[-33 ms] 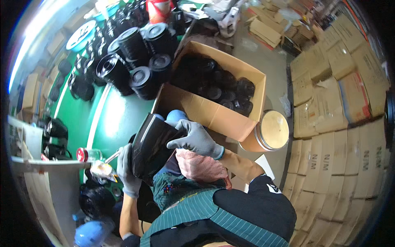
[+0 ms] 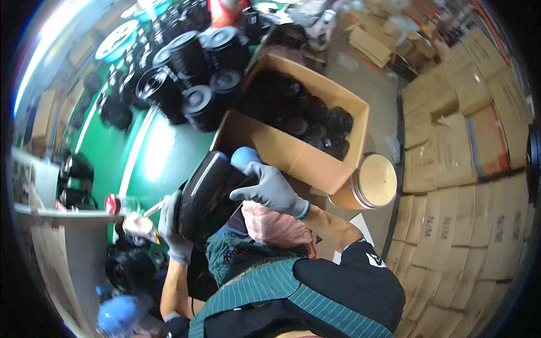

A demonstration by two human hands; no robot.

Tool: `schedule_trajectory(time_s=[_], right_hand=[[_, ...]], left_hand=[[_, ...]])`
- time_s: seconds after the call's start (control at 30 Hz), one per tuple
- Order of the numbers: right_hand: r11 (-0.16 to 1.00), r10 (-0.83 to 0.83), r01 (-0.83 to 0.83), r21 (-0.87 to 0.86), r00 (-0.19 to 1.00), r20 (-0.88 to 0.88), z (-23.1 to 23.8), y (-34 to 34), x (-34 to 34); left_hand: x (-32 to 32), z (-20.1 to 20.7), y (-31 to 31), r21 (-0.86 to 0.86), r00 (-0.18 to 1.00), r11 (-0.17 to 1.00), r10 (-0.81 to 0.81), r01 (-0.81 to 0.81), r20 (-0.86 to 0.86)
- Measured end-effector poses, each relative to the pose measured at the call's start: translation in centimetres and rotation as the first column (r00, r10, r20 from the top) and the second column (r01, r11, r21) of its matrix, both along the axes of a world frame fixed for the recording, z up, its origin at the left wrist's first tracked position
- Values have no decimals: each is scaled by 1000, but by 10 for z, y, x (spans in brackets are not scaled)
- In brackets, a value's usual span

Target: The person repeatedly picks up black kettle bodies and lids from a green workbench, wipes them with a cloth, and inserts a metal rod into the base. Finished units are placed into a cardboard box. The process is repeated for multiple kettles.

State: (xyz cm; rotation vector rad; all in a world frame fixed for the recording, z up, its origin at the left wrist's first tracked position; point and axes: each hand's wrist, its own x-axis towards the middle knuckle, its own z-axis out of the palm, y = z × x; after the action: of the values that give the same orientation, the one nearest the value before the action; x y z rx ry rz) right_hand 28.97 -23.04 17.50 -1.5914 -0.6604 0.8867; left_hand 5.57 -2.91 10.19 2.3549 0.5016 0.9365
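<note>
A glossy black plastic housing (image 2: pixel 208 194), rounded and hollow-looking, is held tilted in front of my body. My left hand (image 2: pixel 172 225), in a grey glove, wraps its left side, with some fingers hidden behind it. At the upper right, my right hand (image 2: pixel 270 191), also gloved in grey, grips its edge with the thumb on the near side. Just beyond the housing a blue rounded object (image 2: pixel 244 156) partly shows. A pink cloth (image 2: pixel 273 225) lies below my right wrist.
An open cardboard box (image 2: pixel 282 141) of black round parts stands ahead. Black cylindrical canisters (image 2: pixel 197 104) crowd the green table (image 2: pixel 160 149). Right of the box is a round drum (image 2: pixel 376 180); stacked cartons (image 2: pixel 439 225) line the right side. A red-lidded jar (image 2: pixel 115 204) sits left.
The black housing has tilted slightly in my hands, and its highlights have shifted. The surroundings sit a little differently in view. Both hands keep their hold.
</note>
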Motion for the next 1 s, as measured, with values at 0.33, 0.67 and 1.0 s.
schedule_trajectory(time_s=[0.33, 0.67, 1.0], right_hand=[[764, 637, -616, 193, 768, -68, -68, 67, 63], [921, 332, 168, -352, 139, 933, -119, 296, 172], [860, 294, -399, 319, 897, 329, -60, 183, 71]], left_hand=[[-46, -102, 70, -769, 998, 639, 58, -23, 18], [-109, -224, 31, -987, 983, 7, 97, -160, -159], [-135, -300, 39, -945, 986, -290, -25, 149, 163]])
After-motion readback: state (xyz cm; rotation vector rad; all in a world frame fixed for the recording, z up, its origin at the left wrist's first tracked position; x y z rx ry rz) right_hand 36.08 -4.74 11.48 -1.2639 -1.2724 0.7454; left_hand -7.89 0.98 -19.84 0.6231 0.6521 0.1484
